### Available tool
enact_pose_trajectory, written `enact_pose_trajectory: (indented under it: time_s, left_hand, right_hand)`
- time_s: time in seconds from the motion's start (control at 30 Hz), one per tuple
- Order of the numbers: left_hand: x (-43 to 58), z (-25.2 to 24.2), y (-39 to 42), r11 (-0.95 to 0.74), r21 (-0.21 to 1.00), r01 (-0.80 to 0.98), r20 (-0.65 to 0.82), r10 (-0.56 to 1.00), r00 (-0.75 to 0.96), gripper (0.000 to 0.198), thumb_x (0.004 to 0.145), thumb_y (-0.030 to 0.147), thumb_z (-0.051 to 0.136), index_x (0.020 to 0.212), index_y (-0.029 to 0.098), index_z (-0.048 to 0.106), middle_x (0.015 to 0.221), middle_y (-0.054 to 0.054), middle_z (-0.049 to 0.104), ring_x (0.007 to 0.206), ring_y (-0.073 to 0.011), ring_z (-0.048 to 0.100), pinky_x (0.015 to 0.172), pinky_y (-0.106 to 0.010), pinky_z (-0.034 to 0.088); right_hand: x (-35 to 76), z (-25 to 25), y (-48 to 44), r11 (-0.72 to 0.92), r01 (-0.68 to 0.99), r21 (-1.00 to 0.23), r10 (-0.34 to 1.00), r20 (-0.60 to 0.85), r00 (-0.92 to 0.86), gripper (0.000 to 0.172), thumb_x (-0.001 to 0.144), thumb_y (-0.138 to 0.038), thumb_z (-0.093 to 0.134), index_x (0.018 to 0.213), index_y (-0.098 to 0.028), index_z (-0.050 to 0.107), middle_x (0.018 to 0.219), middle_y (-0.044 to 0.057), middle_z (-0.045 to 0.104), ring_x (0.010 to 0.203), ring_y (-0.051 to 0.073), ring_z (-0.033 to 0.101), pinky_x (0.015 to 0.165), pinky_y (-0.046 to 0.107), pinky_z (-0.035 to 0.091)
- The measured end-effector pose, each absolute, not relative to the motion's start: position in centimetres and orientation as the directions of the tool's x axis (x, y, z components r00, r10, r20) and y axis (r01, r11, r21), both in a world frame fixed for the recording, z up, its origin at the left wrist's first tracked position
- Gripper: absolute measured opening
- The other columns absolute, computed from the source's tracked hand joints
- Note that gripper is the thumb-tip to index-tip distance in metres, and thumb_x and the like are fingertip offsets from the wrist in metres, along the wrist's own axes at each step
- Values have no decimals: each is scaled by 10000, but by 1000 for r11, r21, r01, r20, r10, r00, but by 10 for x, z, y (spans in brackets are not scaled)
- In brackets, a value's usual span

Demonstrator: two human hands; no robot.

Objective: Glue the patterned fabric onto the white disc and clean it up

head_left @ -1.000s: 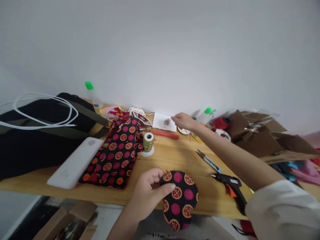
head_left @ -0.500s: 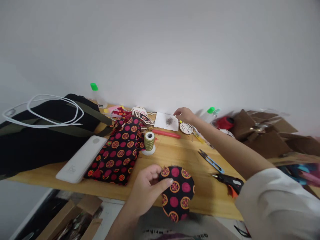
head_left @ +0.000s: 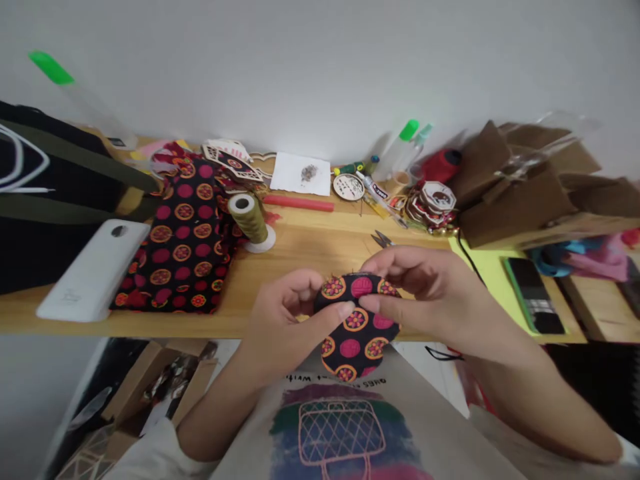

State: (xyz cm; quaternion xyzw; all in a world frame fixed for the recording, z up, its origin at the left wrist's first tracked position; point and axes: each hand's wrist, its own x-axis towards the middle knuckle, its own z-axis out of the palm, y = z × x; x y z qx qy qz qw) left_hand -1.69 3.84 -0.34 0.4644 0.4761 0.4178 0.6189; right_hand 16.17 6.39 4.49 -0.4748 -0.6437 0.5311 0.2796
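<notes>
Head view, the change: our right hand is back. A second ago it was stretched out to the white paper at the far side of the bench; now it sits opposite the left, well short of that paper.
Camera: our head has dipped too, so more of our lap and printed shirt shows below the fingers.
Left hand: still on the fabric round, fingers clamped on its upper left edge, thumb across the face.
Right fingers: pinched together on the round's upper right edge, thumb tip almost meeting the left thumb.
Fabric round: held up between both sets of fingers, over the near edge of the bench, its lower half hanging toward our shirt.
What it means: we judge the fetching is done and the work is now at the round's top rim, both hands on it.
Hidden: whether the right fingers brought anything small back from the paper, we cannot tell.
Covered: the snips show only their tips just beyond the right knuckles.
Hard to make out: the dark speck on the paper, and tiny points along the round's rim.
Cut off: our right forearm leaves at the lower right corner.
</notes>
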Motion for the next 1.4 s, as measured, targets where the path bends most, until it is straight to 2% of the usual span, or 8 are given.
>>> enact_pose_trajectory:
  time_s: [0.2, 0.6, 0.77, 0.97, 1.2, 1.4]
  left_hand:
    - [-4, 3, 35, 208, 978, -7, -199, 947, 252, 194, 701, 275, 686, 622, 157, 553, 561, 11, 592, 508, -82, 511, 465, -168, 419]
    - [1, 6, 34, 199, 980, -21, -184, 935, 302, 177, 728, 228, 675, 624, 169, 545, 553, 42, 580, 490, -69, 504, 450, -160, 412]
    - [0, 6, 34, 199, 980, -32, -183, 945, 270, 159, 722, 216, 679, 636, 170, 554, 552, 46, 581, 485, -66, 505, 446, -159, 408]
    - [0, 7, 29, 182, 983, 9, -180, 962, 206, 126, 719, 219, 686, 663, 157, 591, 579, 34, 596, 522, -69, 525, 471, -149, 416]
    - [0, 6, 26, 132, 991, 8, -129, 958, 255, 113, 739, 206, 667, 671, 149, 596, 604, 29, 596, 547, -66, 521, 492, -147, 422]
    - [1, 4, 25, 117, 993, -4, -112, 958, 265, 131, 749, 201, 659, 665, 158, 568, 589, 39, 583, 539, -64, 516, 494, -150, 423]
  right_hand:
    - [173, 35, 51, -70, 234, -970, 958, -131, -256, 101, 759, -275, 695, 743, -181, 663, 602, -27, 635, 492, 64, 528, 456, 183, 443]
    - [174, 27, 41, 22, 250, -968, 988, -17, -154, 76, 768, -211, 688, 711, -201, 639, 572, -46, 576, 491, 52, 487, 418, 159, 381]
    - [175, 24, 40, 62, 242, -968, 991, 30, -132, 19, 761, -234, 706, 759, -242, 689, 652, -41, 657, 544, 66, 566, 475, 169, 453]
    - [178, 22, 37, 182, 338, -924, 980, 142, -140, 207, 679, -214, 776, 870, -261, 713, 764, -27, 710, 654, 115, 644, 562, 222, 536]
    - [176, 25, 36, 260, 378, -888, 962, 205, -180, 188, 707, -163, 750, 867, -253, 711, 813, -40, 739, 714, 105, 678, 670, 216, 565]
    - [171, 29, 31, 283, 369, -886, 959, 257, -119, 233, 693, -133, 758, 859, -294, 734, 827, -56, 753, 702, 109, 691, 638, 223, 576]
